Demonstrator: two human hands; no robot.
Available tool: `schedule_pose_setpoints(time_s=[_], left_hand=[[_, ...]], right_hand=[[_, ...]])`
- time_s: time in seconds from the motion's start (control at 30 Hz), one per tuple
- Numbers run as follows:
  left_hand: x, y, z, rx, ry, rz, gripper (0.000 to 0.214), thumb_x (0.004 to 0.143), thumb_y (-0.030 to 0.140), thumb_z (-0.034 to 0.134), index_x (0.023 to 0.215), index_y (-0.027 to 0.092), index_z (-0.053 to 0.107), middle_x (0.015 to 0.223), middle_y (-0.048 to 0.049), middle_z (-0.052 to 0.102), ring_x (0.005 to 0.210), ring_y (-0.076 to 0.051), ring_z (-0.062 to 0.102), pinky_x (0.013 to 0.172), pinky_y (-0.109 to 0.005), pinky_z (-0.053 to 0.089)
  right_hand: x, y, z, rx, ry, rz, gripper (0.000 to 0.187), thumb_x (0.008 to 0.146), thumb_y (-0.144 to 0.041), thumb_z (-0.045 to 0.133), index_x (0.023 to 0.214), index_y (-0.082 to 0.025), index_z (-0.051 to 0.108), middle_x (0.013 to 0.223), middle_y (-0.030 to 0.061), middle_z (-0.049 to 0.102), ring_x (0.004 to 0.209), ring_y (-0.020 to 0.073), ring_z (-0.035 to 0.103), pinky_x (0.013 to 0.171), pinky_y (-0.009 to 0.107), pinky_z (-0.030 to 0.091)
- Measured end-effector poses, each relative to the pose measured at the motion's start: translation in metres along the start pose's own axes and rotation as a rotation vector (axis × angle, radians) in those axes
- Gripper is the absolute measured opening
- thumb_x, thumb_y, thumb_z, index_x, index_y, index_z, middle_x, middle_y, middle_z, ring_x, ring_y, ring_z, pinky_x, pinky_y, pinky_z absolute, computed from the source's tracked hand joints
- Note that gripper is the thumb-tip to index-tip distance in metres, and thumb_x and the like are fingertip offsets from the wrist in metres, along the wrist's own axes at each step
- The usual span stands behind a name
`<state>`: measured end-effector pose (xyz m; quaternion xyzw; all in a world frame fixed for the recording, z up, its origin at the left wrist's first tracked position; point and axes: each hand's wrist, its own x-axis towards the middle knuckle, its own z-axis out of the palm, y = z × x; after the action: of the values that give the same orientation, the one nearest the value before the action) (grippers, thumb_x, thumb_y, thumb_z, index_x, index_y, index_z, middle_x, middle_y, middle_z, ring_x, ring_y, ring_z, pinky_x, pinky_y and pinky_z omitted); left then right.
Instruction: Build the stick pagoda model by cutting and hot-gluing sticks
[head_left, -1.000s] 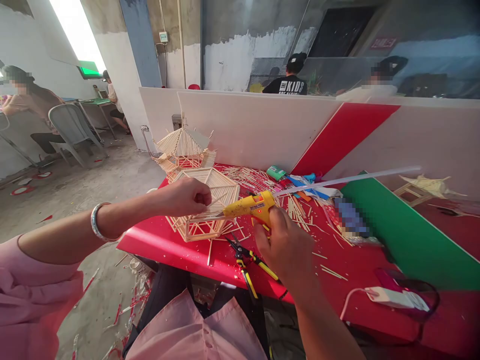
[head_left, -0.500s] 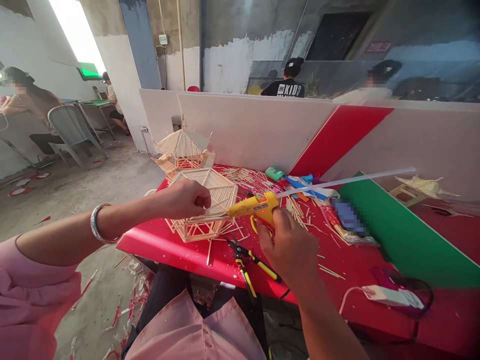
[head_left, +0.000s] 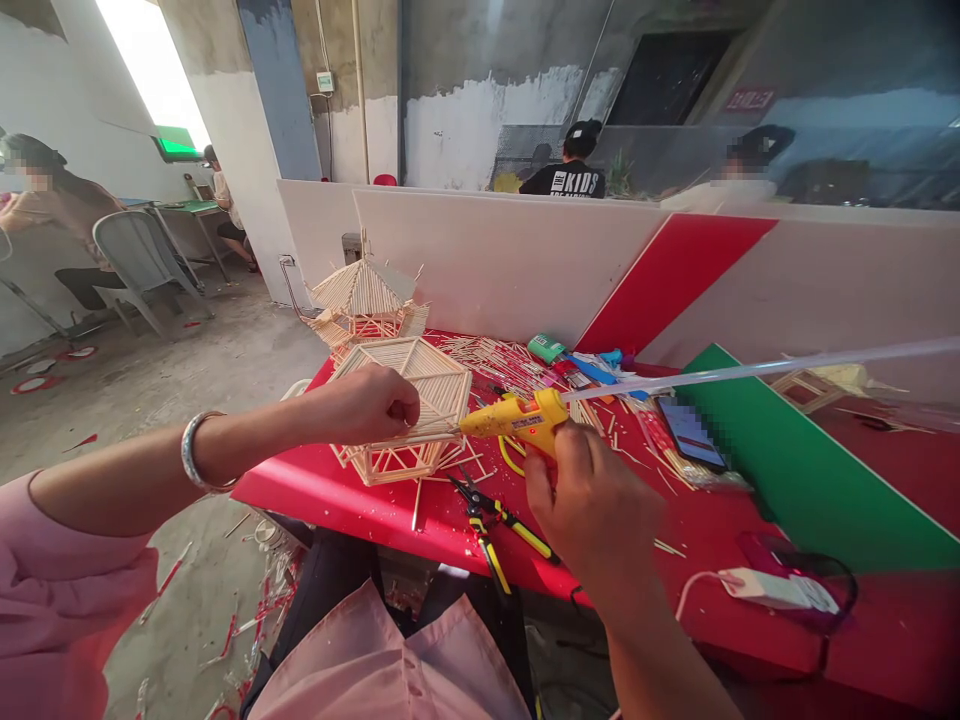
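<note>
My right hand [head_left: 596, 500] grips a yellow glue gun [head_left: 517, 420] with a long clear glue stick [head_left: 750, 370] jutting from its back. The gun's nozzle points left, at the right edge of a six-sided model of thin wooden sticks [head_left: 442, 375]. My left hand [head_left: 375, 405] is closed over that model's near left roof edge; what its fingers pinch, if anything, is hidden. Behind stands a similar stick pavilion [head_left: 365, 287] with a pointed roof. Below the gun, pliers [head_left: 495, 515] with black and yellow handles lie spread on the red table [head_left: 315, 495].
Loose sticks [head_left: 495, 360] are heaped behind the gun, near a green-labelled bottle [head_left: 546, 348]. A phone [head_left: 690, 432] lies right of them. A green board [head_left: 825, 470] and a power strip [head_left: 780, 590] are farther right. White panels [head_left: 480, 250] border the back; several people sit beyond.
My right hand has drawn the glue gun a little to the right, and the glue stick now reaches the frame's right edge. My left hand stays almost where it was.
</note>
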<state>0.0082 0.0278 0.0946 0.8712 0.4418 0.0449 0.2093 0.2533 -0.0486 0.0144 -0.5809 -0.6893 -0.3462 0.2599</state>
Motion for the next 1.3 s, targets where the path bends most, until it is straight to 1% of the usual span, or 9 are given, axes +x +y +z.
schedule_pose_setpoints(time_s=[0.1, 0.2, 0.33, 0.57, 0.8, 1.03, 1.13, 1.3], left_hand=[[0.0, 0.0, 0.0, 0.006, -0.005, -0.008, 0.021, 0.067, 0.014, 0.053, 0.077, 0.015, 0.071, 0.067, -0.0008, 0.065, 0.059, -0.009, 0.052, 0.054, -0.021, 0.036], [-0.001, -0.001, 0.0, 0.001, -0.009, 0.014, 0.021, 0.067, 0.014, 0.052, 0.076, 0.015, 0.071, 0.067, -0.0008, 0.066, 0.059, -0.009, 0.054, 0.053, -0.021, 0.035], [-0.001, -0.002, 0.002, -0.006, -0.003, 0.029, 0.019, 0.067, 0.014, 0.053, 0.073, 0.015, 0.071, 0.065, -0.0002, 0.065, 0.057, -0.008, 0.054, 0.053, -0.02, 0.035], [-0.001, 0.0, 0.005, 0.037, -0.008, 0.013, 0.018, 0.067, 0.012, 0.053, 0.069, 0.015, 0.07, 0.064, -0.0006, 0.064, 0.057, -0.009, 0.052, 0.053, -0.022, 0.035], [-0.001, 0.001, 0.004, 0.064, -0.017, 0.015, 0.02, 0.067, 0.011, 0.051, 0.069, 0.015, 0.071, 0.064, -0.0003, 0.064, 0.058, -0.009, 0.052, 0.055, -0.022, 0.036], [-0.002, -0.001, 0.005, 0.066, -0.002, 0.013, 0.02, 0.065, 0.013, 0.051, 0.065, 0.016, 0.071, 0.058, 0.0004, 0.061, 0.054, -0.008, 0.05, 0.052, -0.022, 0.033], [-0.002, 0.002, 0.005, 0.084, 0.005, -0.003, 0.02, 0.066, 0.014, 0.051, 0.065, 0.017, 0.07, 0.06, 0.0011, 0.062, 0.054, -0.008, 0.049, 0.052, -0.022, 0.033], [0.001, 0.01, 0.007, 0.119, 0.011, -0.003, 0.019, 0.071, 0.017, 0.053, 0.072, 0.019, 0.072, 0.065, 0.0013, 0.066, 0.057, -0.009, 0.051, 0.052, -0.023, 0.031]], right_hand=[[0.0, 0.001, -0.002, -0.015, 0.027, -0.017, 0.019, 0.09, -0.025, 0.047, 0.095, -0.011, 0.059, 0.076, 0.0079, 0.066, 0.062, 0.018, 0.057, 0.053, 0.029, 0.034], [0.0, 0.001, -0.004, -0.016, 0.054, -0.024, 0.018, 0.09, -0.025, 0.047, 0.095, -0.012, 0.06, 0.08, 0.0092, 0.068, 0.065, 0.0181, 0.059, 0.054, 0.028, 0.035], [-0.001, 0.0, -0.006, 0.003, 0.06, -0.021, 0.016, 0.09, -0.024, 0.048, 0.092, -0.014, 0.06, 0.085, 0.0106, 0.07, 0.069, 0.0186, 0.061, 0.056, 0.029, 0.036], [-0.001, 0.0, -0.008, -0.021, 0.085, -0.036, 0.016, 0.089, -0.022, 0.05, 0.096, -0.011, 0.061, 0.084, 0.0111, 0.07, 0.069, 0.0185, 0.061, 0.053, 0.029, 0.032], [-0.001, 0.001, -0.013, -0.031, 0.114, -0.056, 0.015, 0.089, -0.021, 0.053, 0.096, -0.011, 0.061, 0.084, 0.0113, 0.07, 0.07, 0.0185, 0.063, 0.054, 0.03, 0.034], [0.0, -0.001, -0.01, -0.011, 0.122, -0.015, 0.016, 0.089, -0.024, 0.053, 0.094, -0.011, 0.061, 0.083, 0.0119, 0.07, 0.07, 0.0195, 0.063, 0.055, 0.029, 0.036], [0.0, -0.002, -0.009, -0.003, 0.12, -0.021, 0.014, 0.089, -0.023, 0.052, 0.092, -0.012, 0.06, 0.082, 0.0102, 0.07, 0.069, 0.0191, 0.063, 0.056, 0.028, 0.037], [-0.002, -0.003, -0.007, 0.003, 0.118, -0.048, 0.016, 0.089, -0.024, 0.053, 0.095, -0.011, 0.06, 0.085, 0.0115, 0.07, 0.072, 0.0189, 0.063, 0.058, 0.028, 0.039]])
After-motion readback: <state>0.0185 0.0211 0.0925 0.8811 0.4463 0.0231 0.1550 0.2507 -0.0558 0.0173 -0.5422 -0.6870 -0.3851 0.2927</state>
